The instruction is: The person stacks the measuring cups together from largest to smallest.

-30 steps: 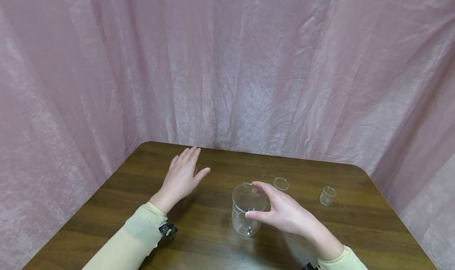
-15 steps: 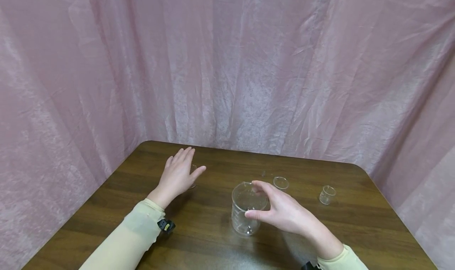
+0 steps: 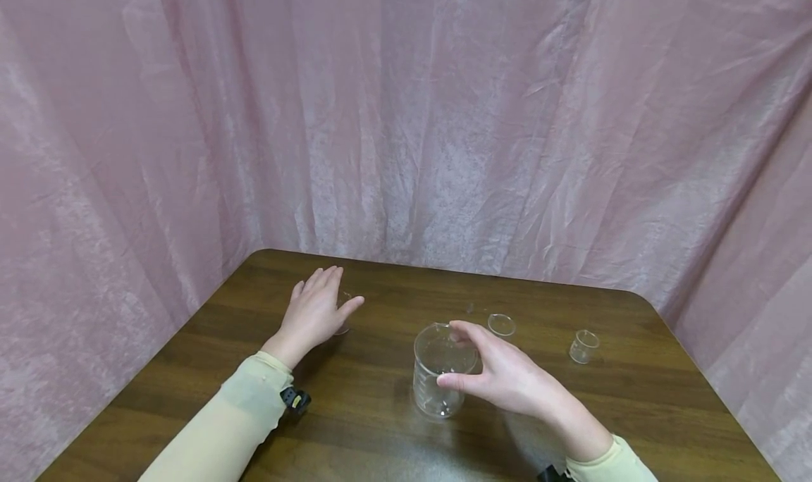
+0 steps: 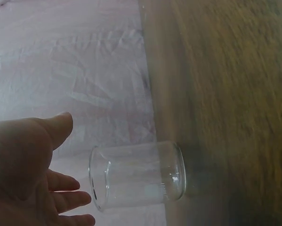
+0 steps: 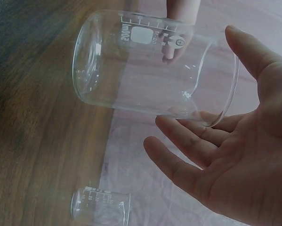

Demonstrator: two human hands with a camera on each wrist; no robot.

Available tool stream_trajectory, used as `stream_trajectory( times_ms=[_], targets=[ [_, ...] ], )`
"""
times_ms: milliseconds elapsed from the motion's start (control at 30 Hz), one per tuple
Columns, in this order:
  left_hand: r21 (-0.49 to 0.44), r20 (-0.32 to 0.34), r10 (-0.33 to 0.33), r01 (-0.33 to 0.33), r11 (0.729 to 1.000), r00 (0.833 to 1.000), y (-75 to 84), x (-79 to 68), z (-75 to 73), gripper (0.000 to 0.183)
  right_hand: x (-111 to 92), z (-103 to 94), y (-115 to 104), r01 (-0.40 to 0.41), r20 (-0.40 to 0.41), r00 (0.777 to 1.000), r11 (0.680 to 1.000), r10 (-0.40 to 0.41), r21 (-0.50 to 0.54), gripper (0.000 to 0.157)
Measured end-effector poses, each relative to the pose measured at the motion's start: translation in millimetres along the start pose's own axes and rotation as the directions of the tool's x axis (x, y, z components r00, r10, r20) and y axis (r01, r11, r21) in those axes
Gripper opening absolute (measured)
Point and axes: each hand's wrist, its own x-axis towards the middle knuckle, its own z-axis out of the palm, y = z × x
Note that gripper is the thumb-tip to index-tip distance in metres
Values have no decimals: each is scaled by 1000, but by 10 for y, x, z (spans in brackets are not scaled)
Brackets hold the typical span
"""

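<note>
A large clear glass beaker (image 3: 438, 390) with white markings stands upright on the table. My right hand (image 3: 504, 376) holds it near the rim, thumb at the front and fingers at the back. In the right wrist view, that hand's thumb and fingers (image 5: 188, 141) lie on either side of the beaker's mouth. My left hand (image 3: 311, 313) has straight, spread fingers and nothing in its grasp. Close by stands another glass beaker (image 4: 131, 174), partly hidden behind that hand in the head view. Whether the left fingertips touch its rim I cannot tell.
A small beaker (image 3: 583, 348) stands to the right on the brown wooden table (image 3: 380, 454). Behind my right hand shows the rim of another beaker (image 3: 501, 325). Something faint and clear (image 3: 471, 307) sits farther back. A pink curtain (image 3: 406, 115) hangs past the table edge.
My left hand has drifted slightly to the left and down in the view, uncovering more of the beaker near it. The right hand and the large beaker have stayed put.
</note>
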Motion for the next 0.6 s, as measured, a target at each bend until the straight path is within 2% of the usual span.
stream_trajectory(
  times_ms=[200,600],
  targets=[
    [0,35,-23,23,1000,999,-38,4,39,87,-2,9,12,12,-2,1000,1000,-12,-2,93],
    [20,41,-23,22,1000,999,-62,3,56,83,0,17,22,21,-9,1000,1000,-21,-1,92]
  ],
)
